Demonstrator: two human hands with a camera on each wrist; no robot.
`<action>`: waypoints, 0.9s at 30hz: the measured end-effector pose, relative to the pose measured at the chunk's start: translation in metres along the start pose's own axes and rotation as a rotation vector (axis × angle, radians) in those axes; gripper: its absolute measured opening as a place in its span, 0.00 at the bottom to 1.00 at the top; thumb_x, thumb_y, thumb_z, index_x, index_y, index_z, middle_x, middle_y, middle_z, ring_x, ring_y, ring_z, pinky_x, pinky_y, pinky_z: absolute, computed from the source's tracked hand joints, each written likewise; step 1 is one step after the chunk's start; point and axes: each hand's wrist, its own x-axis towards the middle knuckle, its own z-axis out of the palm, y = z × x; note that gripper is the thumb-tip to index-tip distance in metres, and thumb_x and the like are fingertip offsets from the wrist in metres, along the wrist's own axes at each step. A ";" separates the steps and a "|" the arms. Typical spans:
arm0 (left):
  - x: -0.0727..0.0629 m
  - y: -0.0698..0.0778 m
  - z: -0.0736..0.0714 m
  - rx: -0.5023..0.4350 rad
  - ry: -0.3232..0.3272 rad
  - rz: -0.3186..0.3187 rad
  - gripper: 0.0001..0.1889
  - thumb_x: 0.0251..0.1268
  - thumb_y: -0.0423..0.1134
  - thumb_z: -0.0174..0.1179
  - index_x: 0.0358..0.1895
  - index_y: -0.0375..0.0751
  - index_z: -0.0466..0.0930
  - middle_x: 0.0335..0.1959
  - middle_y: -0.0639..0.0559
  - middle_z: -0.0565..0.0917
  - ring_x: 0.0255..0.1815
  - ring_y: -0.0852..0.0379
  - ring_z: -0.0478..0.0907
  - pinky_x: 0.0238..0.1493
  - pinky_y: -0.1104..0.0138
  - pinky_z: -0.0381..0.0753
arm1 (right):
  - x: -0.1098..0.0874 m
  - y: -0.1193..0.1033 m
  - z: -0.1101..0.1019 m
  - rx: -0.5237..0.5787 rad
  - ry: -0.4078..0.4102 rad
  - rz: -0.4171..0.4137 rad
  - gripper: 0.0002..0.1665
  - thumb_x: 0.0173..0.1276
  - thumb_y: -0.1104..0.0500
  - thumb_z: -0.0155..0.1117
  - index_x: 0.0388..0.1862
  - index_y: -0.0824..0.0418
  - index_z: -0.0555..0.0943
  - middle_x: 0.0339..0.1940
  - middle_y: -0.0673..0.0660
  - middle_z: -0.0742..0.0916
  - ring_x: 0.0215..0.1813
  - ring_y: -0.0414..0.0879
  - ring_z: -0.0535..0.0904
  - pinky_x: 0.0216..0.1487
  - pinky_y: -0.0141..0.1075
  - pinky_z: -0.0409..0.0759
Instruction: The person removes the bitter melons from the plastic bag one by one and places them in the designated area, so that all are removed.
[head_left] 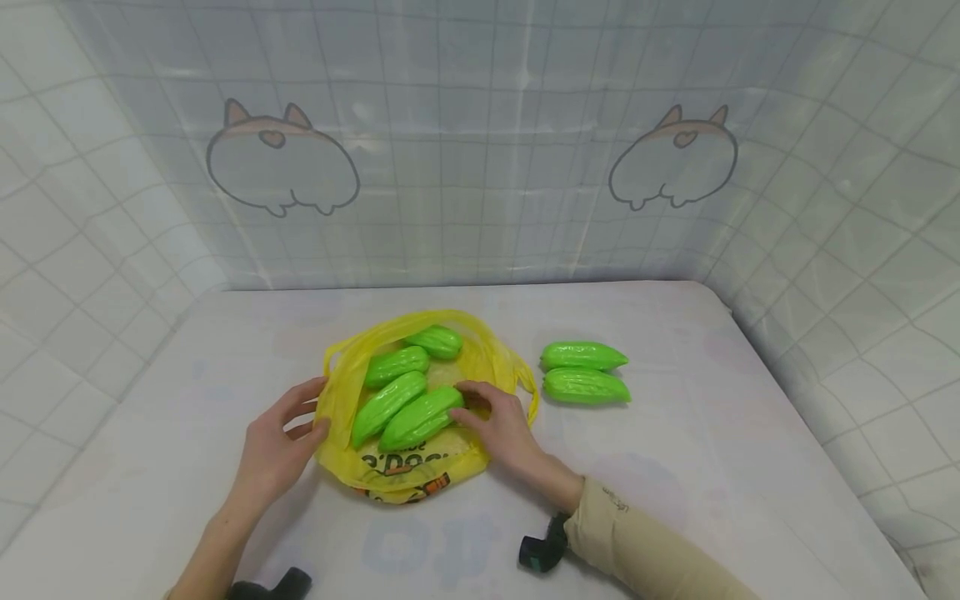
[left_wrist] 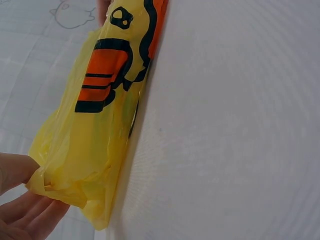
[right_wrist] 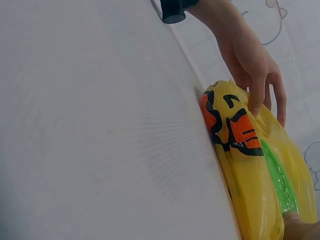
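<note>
A yellow plastic bag with dark and orange print lies with its mouth open, facing up, in the head view. Several shiny green bitter melons, apparently plastic, sit inside it. My left hand pinches the bag's left rim between thumb and fingers; the left wrist view shows the film bunched at that hand. My right hand reaches over the right rim and holds the end of the frontmost bitter melon inside the bag. In the right wrist view, only part of this melon shows past the bag wall.
Two more bitter melons lie side by side on the white-covered table, right of the bag. Tile-patterned sheeting rises behind the table and along both sides. A black device is strapped at the right wrist.
</note>
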 end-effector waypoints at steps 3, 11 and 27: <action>0.000 0.000 0.000 0.000 -0.001 -0.002 0.28 0.68 0.29 0.58 0.72 0.42 0.69 0.68 0.40 0.75 0.59 0.42 0.77 0.45 0.92 0.72 | 0.000 0.001 0.000 0.010 0.001 -0.018 0.24 0.67 0.53 0.69 0.61 0.58 0.80 0.53 0.52 0.87 0.55 0.44 0.83 0.61 0.40 0.82; 0.001 0.001 0.000 0.006 -0.005 -0.016 0.29 0.68 0.29 0.58 0.72 0.43 0.68 0.68 0.40 0.75 0.60 0.42 0.77 0.45 0.93 0.72 | -0.001 0.002 0.001 0.009 0.004 -0.037 0.23 0.66 0.55 0.70 0.58 0.59 0.81 0.52 0.52 0.88 0.55 0.45 0.83 0.60 0.39 0.83; 0.002 0.002 -0.001 0.007 -0.012 -0.029 0.29 0.68 0.29 0.58 0.72 0.43 0.68 0.68 0.39 0.74 0.60 0.40 0.77 0.45 0.92 0.73 | -0.004 0.000 0.000 -0.007 -0.013 -0.032 0.23 0.64 0.55 0.72 0.57 0.58 0.82 0.52 0.52 0.88 0.56 0.44 0.83 0.62 0.39 0.81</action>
